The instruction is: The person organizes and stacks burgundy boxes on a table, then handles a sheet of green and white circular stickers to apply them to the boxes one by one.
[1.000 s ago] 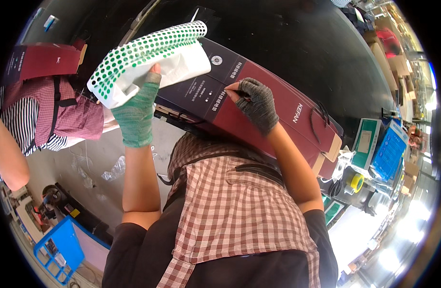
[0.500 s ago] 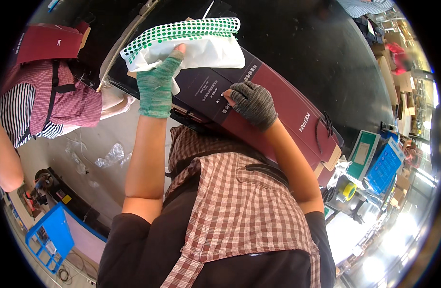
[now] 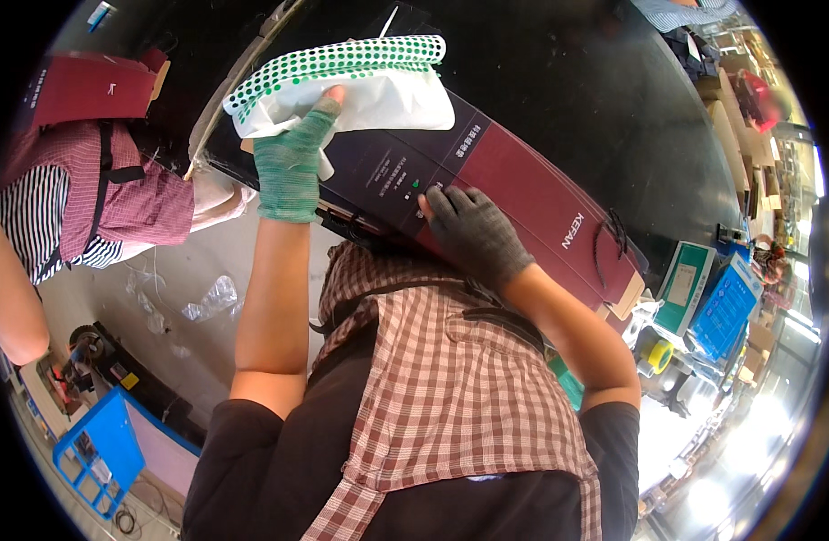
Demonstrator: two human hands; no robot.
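Observation:
My left hand (image 3: 293, 162), in a green fingerless knit glove, grips a white sheet of round green stickers (image 3: 342, 68). The sheet is folded over, and its dotted part curls along the far edge. My thumb presses on its white side. Below and to the right lies a maroon and dark carton (image 3: 522, 194) with pale print and a black cord. On its dark part shows a small green dot (image 3: 416, 183). My right hand (image 3: 477, 230), in a dark grey fingerless glove, rests at the carton beside that dot, fingers bent and close together. What its fingertips hold, if anything, is hidden.
The carton lies on a black table (image 3: 613, 90). Another maroon carton (image 3: 94, 86) is at the left, by a person in a pink checked apron (image 3: 148, 198). Yellow tape (image 3: 659, 356) and a blue package (image 3: 725, 307) lie at the right. Clear plastic (image 3: 211, 298) litters the floor.
My right hand has turned and shifted slightly, its fingers now lower over the carton. A green dot now shows beside its fingertips. My left hand keeps the sticker sheet nearly in place.

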